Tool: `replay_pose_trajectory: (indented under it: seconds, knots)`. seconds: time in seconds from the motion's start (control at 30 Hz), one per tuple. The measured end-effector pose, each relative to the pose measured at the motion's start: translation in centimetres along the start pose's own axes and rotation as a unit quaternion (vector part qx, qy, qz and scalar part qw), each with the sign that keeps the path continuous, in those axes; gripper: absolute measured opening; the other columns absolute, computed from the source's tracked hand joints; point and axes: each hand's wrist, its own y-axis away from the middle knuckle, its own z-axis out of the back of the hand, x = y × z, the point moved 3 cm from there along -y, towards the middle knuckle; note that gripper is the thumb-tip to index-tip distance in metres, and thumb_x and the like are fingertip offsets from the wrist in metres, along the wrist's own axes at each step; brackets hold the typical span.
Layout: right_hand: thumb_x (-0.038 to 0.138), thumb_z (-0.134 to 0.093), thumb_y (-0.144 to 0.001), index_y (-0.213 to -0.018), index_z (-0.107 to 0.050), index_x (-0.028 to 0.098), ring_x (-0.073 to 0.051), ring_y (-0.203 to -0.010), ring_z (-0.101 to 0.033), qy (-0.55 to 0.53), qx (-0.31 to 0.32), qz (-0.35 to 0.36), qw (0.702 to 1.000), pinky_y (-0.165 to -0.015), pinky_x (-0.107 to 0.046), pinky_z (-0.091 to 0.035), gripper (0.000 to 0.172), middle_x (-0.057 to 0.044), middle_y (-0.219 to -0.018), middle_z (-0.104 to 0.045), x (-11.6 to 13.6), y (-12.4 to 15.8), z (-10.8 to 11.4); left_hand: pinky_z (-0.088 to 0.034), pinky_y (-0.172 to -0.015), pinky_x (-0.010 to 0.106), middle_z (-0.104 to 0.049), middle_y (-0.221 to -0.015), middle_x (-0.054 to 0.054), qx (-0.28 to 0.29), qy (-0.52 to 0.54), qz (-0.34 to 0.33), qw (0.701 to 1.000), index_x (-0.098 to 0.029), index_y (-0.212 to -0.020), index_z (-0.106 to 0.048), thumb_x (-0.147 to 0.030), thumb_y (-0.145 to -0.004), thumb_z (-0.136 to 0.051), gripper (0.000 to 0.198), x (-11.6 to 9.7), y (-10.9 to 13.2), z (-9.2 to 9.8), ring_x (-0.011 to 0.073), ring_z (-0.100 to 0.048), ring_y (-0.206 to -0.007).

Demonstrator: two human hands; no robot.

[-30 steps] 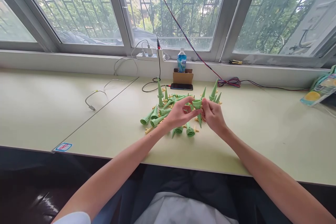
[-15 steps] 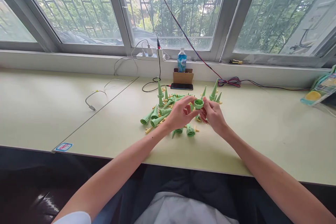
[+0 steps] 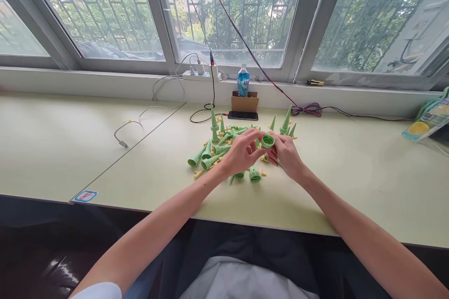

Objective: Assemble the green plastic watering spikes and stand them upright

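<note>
both hands meet over the middle of the bench (image 3: 351, 173), holding one green plastic watering spike (image 3: 267, 142) between them. the left hand (image 3: 242, 152) is partly closed, its thumb and forefinger curved around the left of the threaded cup, with a gap left inside the curl. the right hand (image 3: 286, 155) is closed further, pinching the spike from the right with its fingers folded underneath. the open cup tilts up toward the person; the tapered end is mostly hidden.

below and around the hands lies a loose cluster of matching spikes (image 3: 210, 161), some standing point up, others on their sides, mixed with small yellow fittings (image 3: 199, 174). just behind the cluster, a black phone (image 3: 242, 116) lies before a small cardboard box (image 3: 244, 102), with a blue-labelled bottle (image 3: 242, 82) behind that. a coiled cable (image 3: 307, 110) rests to the right of the phone.
</note>
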Motion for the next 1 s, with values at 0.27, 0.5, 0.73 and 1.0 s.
replay_pose_trajectory:
  seconds: [0.27,0.5,0.73,1.0]
  knots:
    - [0.058,-0.057,-0.088,-0.053,-0.038,0.021,-0.005,-0.031,-0.032,0.010,-0.054,0.062,0.997,-0.030,-0.022,-0.023,0.055,0.007,-0.044,-0.033,0.1,0.0,0.0,-0.041,-0.045,0.017,-0.058,-0.096,0.002,-0.036,-0.013,0.075,0.996,-0.019,-0.104,-0.052,-0.035,-0.083,-0.067,0.030,-0.2,-0.1,0.0,0.0021,-0.046,-0.049]
    - [0.061,-0.050,-0.091,-0.056,-0.036,0.021,-0.006,-0.033,-0.038,0.052,-0.098,0.112,0.988,-0.032,-0.022,-0.024,0.055,0.007,-0.044,-0.035,0.5,0.3,0.4,-0.039,-0.045,0.019,-0.057,-0.069,0.000,0.018,0.088,0.142,0.986,-0.014,-0.072,-0.056,-0.048,-0.087,-0.061,0.037,-0.1,-0.1,-0.2,0.0045,-0.046,-0.047]
    - [0.062,-0.043,-0.093,-0.059,-0.039,0.021,-0.007,-0.040,-0.039,0.151,-0.106,0.147,0.972,-0.039,-0.023,-0.029,0.054,0.004,-0.047,-0.041,0.7,0.6,0.4,-0.040,-0.043,0.021,-0.064,-0.068,0.007,0.060,0.241,0.248,0.936,-0.011,-0.074,-0.065,-0.062,-0.094,-0.037,0.062,0.1,-0.2,-0.5,0.0092,-0.054,-0.047]
    - [0.060,-0.039,-0.095,-0.058,-0.042,0.021,-0.009,-0.044,-0.042,0.217,-0.062,0.190,0.955,-0.046,-0.025,-0.034,0.054,0.002,-0.051,-0.048,1.6,1.1,-0.2,-0.041,-0.045,0.022,-0.065,-0.071,0.008,0.102,0.307,0.306,0.895,-0.011,-0.077,-0.069,-0.068,-0.091,-0.037,0.067,0.5,-0.1,-0.5,0.0105,-0.054,-0.051]
